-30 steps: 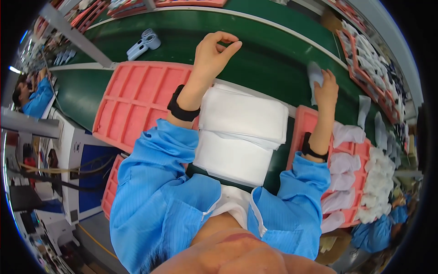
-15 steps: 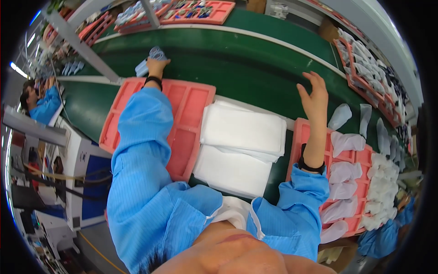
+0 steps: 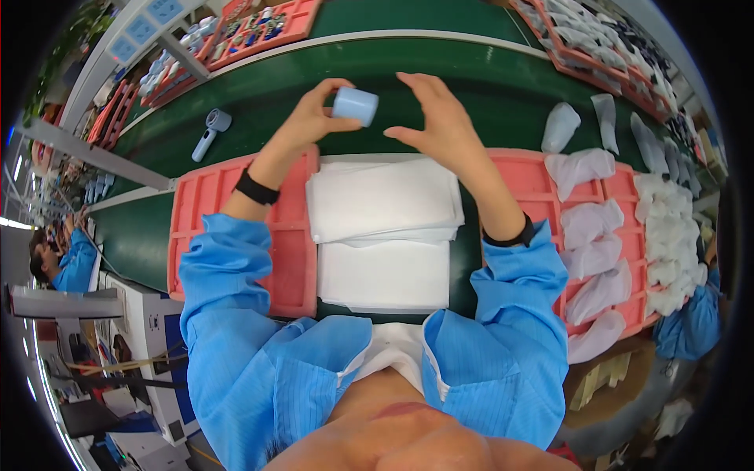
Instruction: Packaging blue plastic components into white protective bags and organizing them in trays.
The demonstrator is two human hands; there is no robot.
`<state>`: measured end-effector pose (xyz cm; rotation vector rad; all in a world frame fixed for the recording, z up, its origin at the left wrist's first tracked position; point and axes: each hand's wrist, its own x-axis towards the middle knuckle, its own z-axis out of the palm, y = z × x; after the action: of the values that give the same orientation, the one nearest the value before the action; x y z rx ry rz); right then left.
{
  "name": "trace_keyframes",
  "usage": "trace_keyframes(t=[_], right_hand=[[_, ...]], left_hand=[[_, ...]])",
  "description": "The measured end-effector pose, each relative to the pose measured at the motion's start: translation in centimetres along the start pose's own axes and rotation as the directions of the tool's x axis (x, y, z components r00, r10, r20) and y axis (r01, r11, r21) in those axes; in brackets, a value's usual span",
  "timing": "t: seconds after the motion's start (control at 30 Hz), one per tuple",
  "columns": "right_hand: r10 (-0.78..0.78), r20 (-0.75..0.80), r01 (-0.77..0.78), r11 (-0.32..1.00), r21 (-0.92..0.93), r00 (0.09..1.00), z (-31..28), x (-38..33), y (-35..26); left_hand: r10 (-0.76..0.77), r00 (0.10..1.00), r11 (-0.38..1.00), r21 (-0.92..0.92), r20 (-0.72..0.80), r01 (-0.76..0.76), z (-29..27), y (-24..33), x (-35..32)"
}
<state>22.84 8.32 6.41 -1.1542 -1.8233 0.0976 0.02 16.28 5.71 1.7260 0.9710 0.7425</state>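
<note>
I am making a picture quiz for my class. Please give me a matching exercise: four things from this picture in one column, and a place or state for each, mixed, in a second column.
Things:
1. pale blue cylinder
2. white sheets
3. left pink tray
4. small blue device

Places or states:
A. lying alone on the green belt
B. holding nothing in its compartments
C. held in the left hand
D. stacked between the two trays

Pairs: 1-C, 2-D, 3-B, 4-A

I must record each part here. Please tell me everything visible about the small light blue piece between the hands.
The light blue piece is a short, smooth cylinder, plastic by its look. The left hand pinches it at the fingertips, tilted, above the green belt. The right hand is open beside it, not touching.
</note>
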Motion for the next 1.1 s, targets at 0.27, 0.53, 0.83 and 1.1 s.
trace_keyframes(t=[0.27,0.53,0.83,1.1], right_hand=[[0.050,0.034,-0.047,0.996,-0.081,0.998,-2.1,0.2,-0.4],[-0.071,-0.185,0.053,0.994,-0.101,0.980,-3.7,0.6,0.3],[0.061,-0.155,-0.052,0.997,0.058,0.986,-5.6,0.7,-0.2],[0.218,0.096,-0.238,0.859,0.453,0.971,-9.3,0.2,-0.3]], left_hand=[[0.294,0.938,0.866,-0.365,-0.185,-0.343,8.8,4.3,-1.4],[0.193,0.980,0.687,0.706,0.051,-0.172,14.4,-1.0,-3.7],[0.198,0.980,0.828,0.533,0.016,-0.176,12.9,-3.1,-2.9],[0.070,0.991,0.952,-0.290,-0.117,-0.102,6.5,1.9,-3.8]])
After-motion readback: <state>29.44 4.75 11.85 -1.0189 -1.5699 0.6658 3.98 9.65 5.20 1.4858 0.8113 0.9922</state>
